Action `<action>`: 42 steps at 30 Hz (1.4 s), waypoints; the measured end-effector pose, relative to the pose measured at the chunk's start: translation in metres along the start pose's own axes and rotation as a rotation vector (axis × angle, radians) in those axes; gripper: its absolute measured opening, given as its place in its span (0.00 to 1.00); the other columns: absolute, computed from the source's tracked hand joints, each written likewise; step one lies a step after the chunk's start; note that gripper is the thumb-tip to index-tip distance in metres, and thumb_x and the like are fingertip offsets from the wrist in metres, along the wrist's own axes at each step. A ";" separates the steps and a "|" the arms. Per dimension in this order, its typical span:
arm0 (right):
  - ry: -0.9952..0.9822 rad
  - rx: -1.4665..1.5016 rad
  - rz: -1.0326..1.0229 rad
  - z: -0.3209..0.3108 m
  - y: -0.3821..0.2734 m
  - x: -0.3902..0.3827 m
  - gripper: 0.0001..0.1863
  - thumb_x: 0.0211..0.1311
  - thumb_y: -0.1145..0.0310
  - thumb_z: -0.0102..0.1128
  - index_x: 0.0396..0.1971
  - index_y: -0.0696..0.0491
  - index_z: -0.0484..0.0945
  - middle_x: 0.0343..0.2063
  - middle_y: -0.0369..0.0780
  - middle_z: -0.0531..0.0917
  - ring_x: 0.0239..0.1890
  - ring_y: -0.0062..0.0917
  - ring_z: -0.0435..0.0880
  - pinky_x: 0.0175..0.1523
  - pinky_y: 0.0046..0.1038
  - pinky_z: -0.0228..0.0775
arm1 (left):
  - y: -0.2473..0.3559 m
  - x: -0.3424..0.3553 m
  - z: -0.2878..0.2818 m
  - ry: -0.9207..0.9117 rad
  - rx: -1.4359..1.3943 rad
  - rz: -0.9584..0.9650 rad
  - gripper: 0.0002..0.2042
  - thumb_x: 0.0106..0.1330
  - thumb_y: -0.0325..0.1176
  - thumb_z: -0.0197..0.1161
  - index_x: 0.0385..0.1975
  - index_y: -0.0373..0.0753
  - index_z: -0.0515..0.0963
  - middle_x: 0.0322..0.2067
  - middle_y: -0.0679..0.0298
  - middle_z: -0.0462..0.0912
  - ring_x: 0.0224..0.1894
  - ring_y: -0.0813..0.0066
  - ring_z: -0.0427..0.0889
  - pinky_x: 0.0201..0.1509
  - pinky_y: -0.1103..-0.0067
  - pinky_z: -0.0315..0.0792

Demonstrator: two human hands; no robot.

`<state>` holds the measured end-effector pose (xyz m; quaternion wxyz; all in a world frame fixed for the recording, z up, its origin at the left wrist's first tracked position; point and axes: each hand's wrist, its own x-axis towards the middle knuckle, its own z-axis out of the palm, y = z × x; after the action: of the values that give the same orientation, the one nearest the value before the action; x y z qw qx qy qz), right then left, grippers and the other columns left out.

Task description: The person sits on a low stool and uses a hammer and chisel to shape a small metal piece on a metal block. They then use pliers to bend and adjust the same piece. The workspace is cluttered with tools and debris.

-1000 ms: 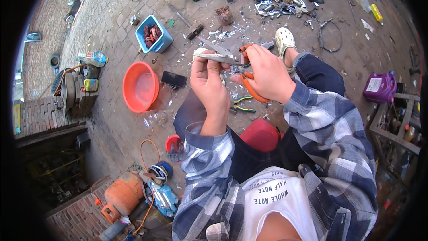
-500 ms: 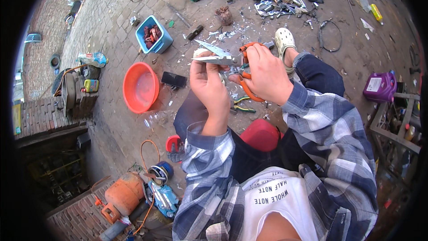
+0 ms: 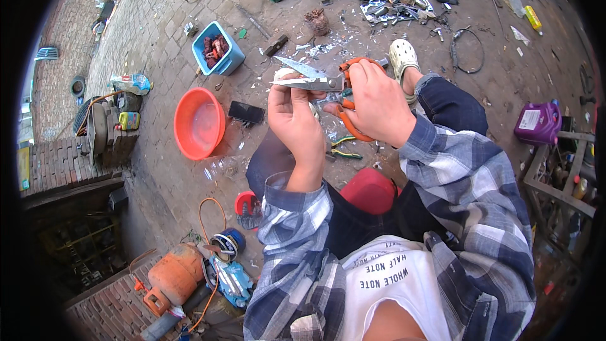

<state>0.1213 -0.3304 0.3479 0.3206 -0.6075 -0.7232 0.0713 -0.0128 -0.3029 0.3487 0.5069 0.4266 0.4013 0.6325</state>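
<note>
My right hand (image 3: 377,102) is closed round the orange handles of a pair of scissors (image 3: 328,84). The blades stand apart and point left, over my left hand (image 3: 295,117). A small whitish rounded piece (image 3: 287,74) shows between the blades, at the fingertips of my left hand, which is closed on it; its kind I cannot make out. Below my hands on the ground lie pliers with yellow-green handles (image 3: 347,153). A hammer (image 3: 276,45) lies beyond my left hand, among scattered pale scraps.
An orange-red basin (image 3: 199,98), a black phone (image 3: 246,112) and a blue bin (image 3: 236,57) with dark red pieces stand to the left. Metal tools and parts (image 3: 398,5) lie far ahead. A purple jug (image 3: 538,122) is at right, an orange gas cylinder (image 3: 177,273) at lower left.
Very little differs. Both hands and the scissors have shifted slightly, with the blades still apart around the whitish piece.
</note>
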 end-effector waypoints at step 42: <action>-0.208 0.394 0.123 -0.017 -0.020 -0.011 0.26 0.53 0.52 0.64 0.32 0.63 0.68 0.28 0.52 0.78 0.31 0.47 0.80 0.35 0.40 0.74 | 0.010 -0.015 0.002 0.010 0.347 0.394 0.07 0.71 0.24 0.49 0.45 0.32 0.67 0.37 0.61 0.75 0.32 0.81 0.75 0.33 0.85 0.71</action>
<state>0.1151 -0.3508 0.3666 0.3518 -0.5653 -0.6861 0.2930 -0.0122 -0.3188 0.3563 0.2913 0.5741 0.4155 0.6426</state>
